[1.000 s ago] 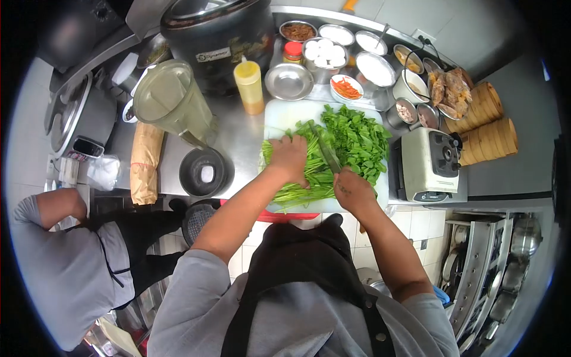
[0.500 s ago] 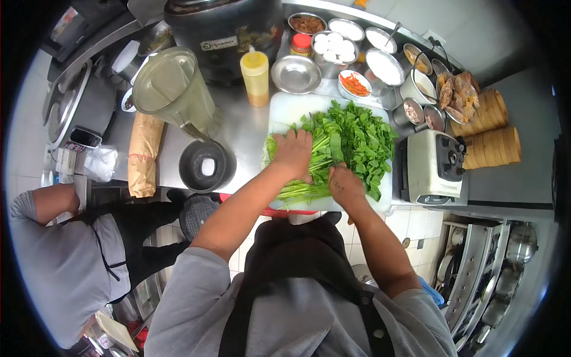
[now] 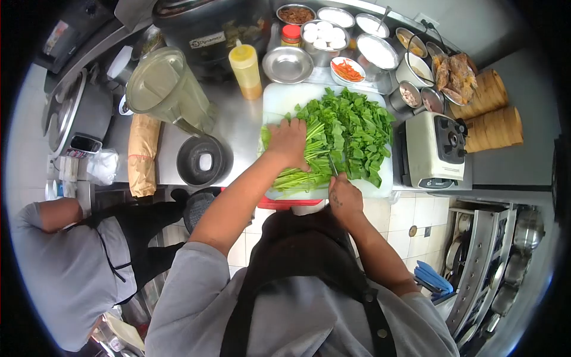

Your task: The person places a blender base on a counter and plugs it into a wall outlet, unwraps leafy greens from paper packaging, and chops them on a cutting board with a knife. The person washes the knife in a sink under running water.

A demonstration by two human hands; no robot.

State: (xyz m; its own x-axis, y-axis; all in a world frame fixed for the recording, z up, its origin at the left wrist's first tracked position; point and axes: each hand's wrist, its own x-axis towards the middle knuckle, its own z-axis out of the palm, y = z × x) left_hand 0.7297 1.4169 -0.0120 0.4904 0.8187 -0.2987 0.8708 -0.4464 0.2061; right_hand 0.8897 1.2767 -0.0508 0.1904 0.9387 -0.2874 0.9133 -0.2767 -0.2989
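Note:
Leafy greens (image 3: 363, 134) lie heaped on a white cutting board (image 3: 279, 95), with their stems toward the left. My left hand (image 3: 287, 144) rests spread on the stems, pressing them against the board. At the board's front edge, my right hand (image 3: 345, 195) is wrapped round the handle of a knife (image 3: 333, 165). The blade points away from me into the greens, between stems and leaves. Part of the blade is hidden among them.
Left of the board are a black bowl (image 3: 201, 161), a blender jug (image 3: 169, 89), a squeeze bottle (image 3: 245, 70) and a wrapped paper roll (image 3: 143, 156). Ingredient bowls stand behind, a blender base (image 3: 435, 151) at right. A co-worker (image 3: 71, 250) stands at left.
My right hand has moved slightly toward me, and more of the knife blade shows. My left hand still lies on the stems. The whole view has shifted a little.

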